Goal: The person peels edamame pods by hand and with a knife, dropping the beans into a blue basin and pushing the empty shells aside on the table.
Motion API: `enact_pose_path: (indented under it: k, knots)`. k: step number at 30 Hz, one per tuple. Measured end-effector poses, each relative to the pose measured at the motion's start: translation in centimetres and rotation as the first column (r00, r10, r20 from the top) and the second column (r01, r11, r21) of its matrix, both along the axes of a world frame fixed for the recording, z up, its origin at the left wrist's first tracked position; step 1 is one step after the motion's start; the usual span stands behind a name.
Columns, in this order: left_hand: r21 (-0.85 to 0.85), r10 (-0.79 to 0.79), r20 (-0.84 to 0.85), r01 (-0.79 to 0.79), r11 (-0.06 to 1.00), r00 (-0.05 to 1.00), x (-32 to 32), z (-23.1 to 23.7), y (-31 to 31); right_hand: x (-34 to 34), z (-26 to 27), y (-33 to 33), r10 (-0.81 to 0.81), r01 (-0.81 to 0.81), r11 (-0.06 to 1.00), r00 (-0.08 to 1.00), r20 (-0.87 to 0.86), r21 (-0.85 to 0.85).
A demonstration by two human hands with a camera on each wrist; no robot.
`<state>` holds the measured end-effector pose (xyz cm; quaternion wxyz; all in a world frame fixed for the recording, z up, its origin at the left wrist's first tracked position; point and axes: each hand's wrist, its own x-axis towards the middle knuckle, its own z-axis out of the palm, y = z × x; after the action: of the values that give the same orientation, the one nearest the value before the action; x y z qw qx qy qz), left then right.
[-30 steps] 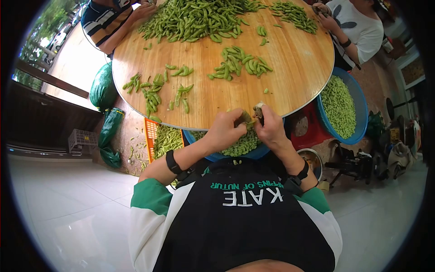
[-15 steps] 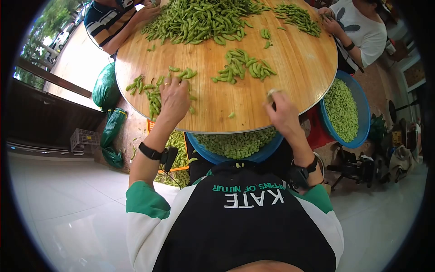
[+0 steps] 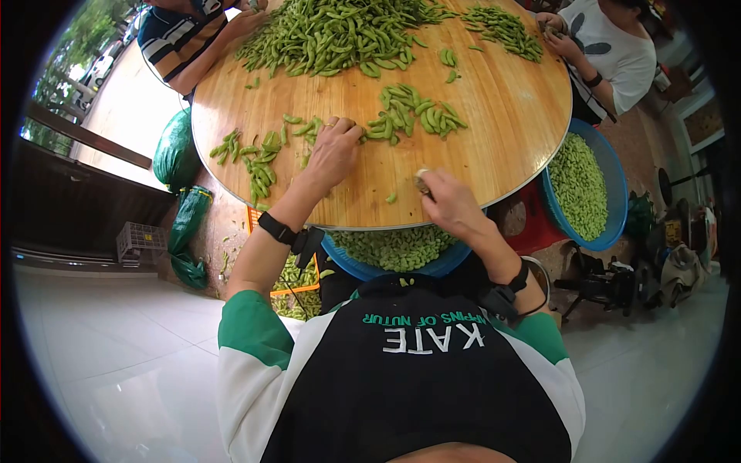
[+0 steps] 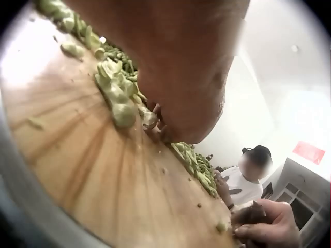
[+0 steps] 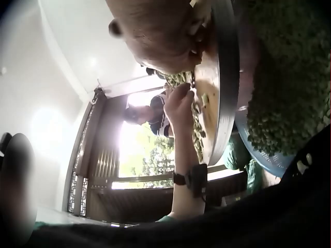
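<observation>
Green edamame pods (image 3: pixel 400 108) lie in a small group at the middle of the round wooden table (image 3: pixel 363 181). My left hand (image 3: pixel 333 154) reaches over the table to the left end of this group, with fingers curled down. In the left wrist view, its fingertips pinch a pale pod (image 4: pixel 148 119) close to the wood. My right hand (image 3: pixel 454 207) is above the table's near edge, its thumb and fingers curled round a small dark brown and whitish thing (image 4: pixel 252 213); I cannot tell what that is. A single shelled bean (image 3: pixel 391 197) lies between the hands.
A large pod heap (image 3: pixel 332 38) covers the far side; loose pods (image 3: pixel 262 166) lie at left. Below the near edge stands a blue basin (image 3: pixel 351 266) of shelled beans, another blue basin (image 3: pixel 621 193) at right, and an orange crate (image 3: pixel 310 274). Two people sit across.
Both hands were together over the near basin, then parted. My left hand went to the left-hand pods, then right to the middle group. My right hand has shifted slightly left and nearer.
</observation>
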<state>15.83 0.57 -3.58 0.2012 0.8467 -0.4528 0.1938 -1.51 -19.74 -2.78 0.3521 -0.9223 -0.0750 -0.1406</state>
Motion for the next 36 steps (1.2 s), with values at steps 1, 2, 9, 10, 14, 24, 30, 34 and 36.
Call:
enact_pose_path:
  k: [1, 2, 9, 10, 14, 24, 30, 34, 36]
  knots:
    - [0.007, -0.016, -0.043, 0.016, 1.000, 0.999, 0.1, -0.2, 0.0, 0.4, -0.1, 0.7, 0.036, -0.036, 0.999, 0.999, 0.002, -0.002]
    - [0.008, -0.017, -0.040, 0.018, 1.000, 0.999, 0.2, -0.4, 0.0, 0.7, -0.2, 1.3, 0.072, -0.072, 0.997, 0.997, 0.005, -0.003]
    - [-0.066, -0.047, -0.122, 0.040, 0.997, 0.991, -3.2, 0.8, -0.1, 0.7, 0.4, 2.2, 0.276, -0.308, 0.933, 0.944, -0.180, -0.188]
    - [-0.177, -0.069, -0.463, -0.016, 0.984, 0.884, -4.1, 1.3, -0.1, 0.0, 0.6, 1.9, 0.372, -0.393, 0.912, 0.913, -0.169, -0.114]
    - [-0.490, -0.438, -0.864, -0.212, 0.846, 0.248, -7.3, 2.0, -0.5, -1.2, 1.2, 0.9, 0.258, -0.245, 0.943, 0.966, -0.029, 0.223]
    - [-0.491, -0.517, -0.854, -0.236, 0.839, -0.063, -11.6, 3.4, -1.4, -5.3, 1.3, 3.1, 0.370, 0.076, 0.209, 0.917, -0.150, 0.975]
    - [-0.473, -0.499, -0.866, -0.257, 0.843, -0.044, -13.1, 2.8, -1.3, -6.1, 1.0, 3.7, 0.350, 0.092, 0.149, 0.926, -0.139, 0.985]
    - [-0.484, -0.513, -0.858, -0.290, 0.826, -0.027, -13.4, 2.5, -1.1, -6.0, 1.3, 3.6, 0.371, 0.073, 0.123, 0.922, -0.114, 0.990]
    - [-0.500, -0.514, -0.857, -0.266, 0.824, 0.018, -13.3, 2.3, -1.1, -6.0, 1.3, 3.5, 0.372, 0.079, 0.121, 0.920, -0.119, 0.989]
